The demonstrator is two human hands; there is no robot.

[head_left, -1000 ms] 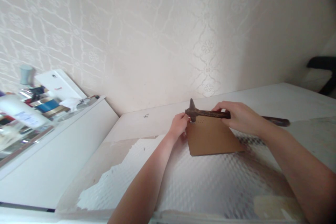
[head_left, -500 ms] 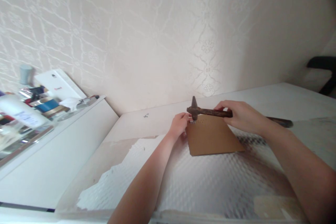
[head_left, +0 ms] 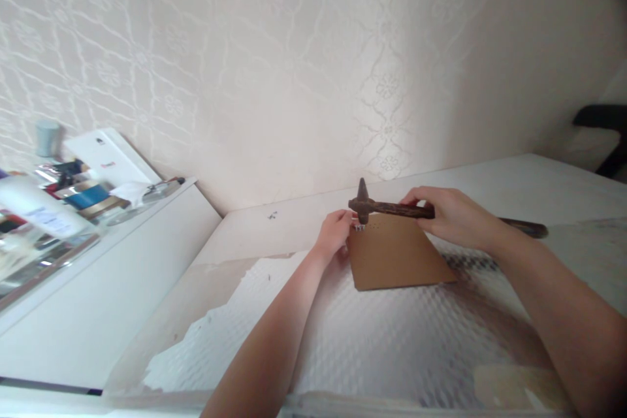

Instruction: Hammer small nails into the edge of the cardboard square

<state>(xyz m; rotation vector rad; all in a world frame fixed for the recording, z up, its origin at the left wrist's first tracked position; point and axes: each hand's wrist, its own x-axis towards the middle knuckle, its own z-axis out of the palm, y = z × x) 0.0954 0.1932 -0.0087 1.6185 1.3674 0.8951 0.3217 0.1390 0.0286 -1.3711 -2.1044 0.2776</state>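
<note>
My right hand (head_left: 453,215) is wrapped round the dark wooden handle of a hammer (head_left: 362,202), whose end sticks out behind the wrist. The rusty hammer head is over the far left corner of a flat brown board (head_left: 399,258). Small shiny nails (head_left: 360,228) stand in a short row there, with a line of dark dots to their right. My left hand (head_left: 334,233) is at the board's left edge, its fingers closed together beside the hammer head. What those fingertips pinch is too small and partly hidden to make out.
Under the board lies a textured silvery sheet (head_left: 372,346) with a torn left edge. Several small metal bits (head_left: 272,215) lie toward the wall. At left, a white cabinet (head_left: 112,294) carries a white box (head_left: 110,157), a bottle (head_left: 44,206) and clutter. A black chair part (head_left: 602,124) is at far right.
Almost nothing differs. The hammer head has risen very slightly above the nails, while both hands and the board keep their places.
</note>
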